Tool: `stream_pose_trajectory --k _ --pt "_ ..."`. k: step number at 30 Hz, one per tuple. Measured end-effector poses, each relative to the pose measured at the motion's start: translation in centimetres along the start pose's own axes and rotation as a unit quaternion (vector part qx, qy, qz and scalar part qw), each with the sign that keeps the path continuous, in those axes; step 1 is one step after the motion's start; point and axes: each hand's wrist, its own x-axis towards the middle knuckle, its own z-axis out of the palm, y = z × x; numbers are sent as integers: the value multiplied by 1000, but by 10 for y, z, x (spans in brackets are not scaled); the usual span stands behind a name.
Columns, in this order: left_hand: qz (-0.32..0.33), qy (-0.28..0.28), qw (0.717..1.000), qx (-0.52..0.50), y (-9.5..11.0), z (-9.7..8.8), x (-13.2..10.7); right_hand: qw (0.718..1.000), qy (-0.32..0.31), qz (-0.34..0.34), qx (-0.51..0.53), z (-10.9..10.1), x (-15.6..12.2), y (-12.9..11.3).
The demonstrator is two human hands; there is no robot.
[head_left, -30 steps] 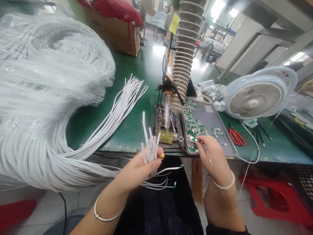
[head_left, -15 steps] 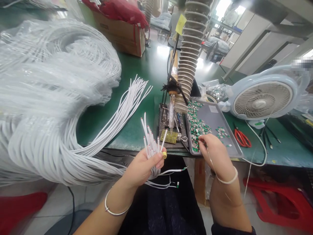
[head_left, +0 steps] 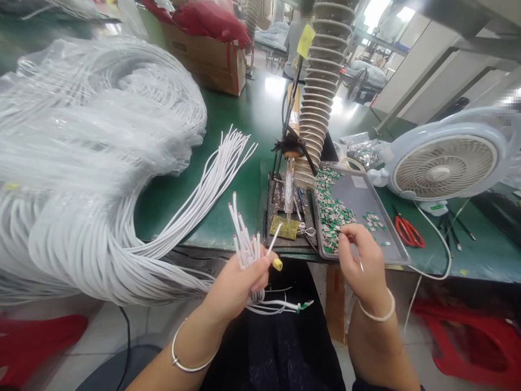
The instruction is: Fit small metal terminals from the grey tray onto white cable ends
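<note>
L hand (head_left: 238, 285) near, closed round a bunch of slim, round white plastic-sheathed cables (head_left: 246, 247), reddish tips up. R hand (head_left: 364, 266) at near side of flat grey rectangular tray (head_left: 355, 190), fingertips at small green-and-silver metal connectors (head_left: 336, 213) on its L; can't tell if one's pinched. Prob. pick-up step; next move calls for pinching a single pc. Farther, L of tray: silver-barrelled soldering iron (head_left: 289, 184), tip down.

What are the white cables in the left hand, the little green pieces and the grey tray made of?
White cables: probably plastic outside, smooth and softly shiny; they look bendy, like coated wire.
Green pieces: perhaps circuit board with metal; the silvery parts look shiny.
Tray: maybe plastic or painted metal; its dull, even grey leaves it open.
</note>
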Motion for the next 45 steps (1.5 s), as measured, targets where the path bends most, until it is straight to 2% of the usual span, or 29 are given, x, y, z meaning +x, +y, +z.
stream_pose_trajectory --k 5,9,16,20,23,27,34,45 --pt "-14 -9 999 41 -1 2 -4 984 -25 -4 174 11 -6 -22" --pt "-18 -28 996 79 -2 3 -5 973 -41 -9 228 22 -7 -33" --pt "-40 -65 984 160 -1 1 -2 966 -85 -63 234 30 -9 -48" --pt "-54 -59 988 133 1 6 0 960 -116 -83 242 31 -12 -54" --pt "-58 -48 989 130 2 10 2 965 -95 -61 237 32 -12 -55" --pt "-35 6 987 154 1 13 5 977 -54 -6 207 34 -9 -54" --pt "8 60 987 151 7 20 7 977 -74 22 198 36 -6 -55" --pt "33 66 982 172 7 23 5 971 -65 58 223 40 -12 -55"
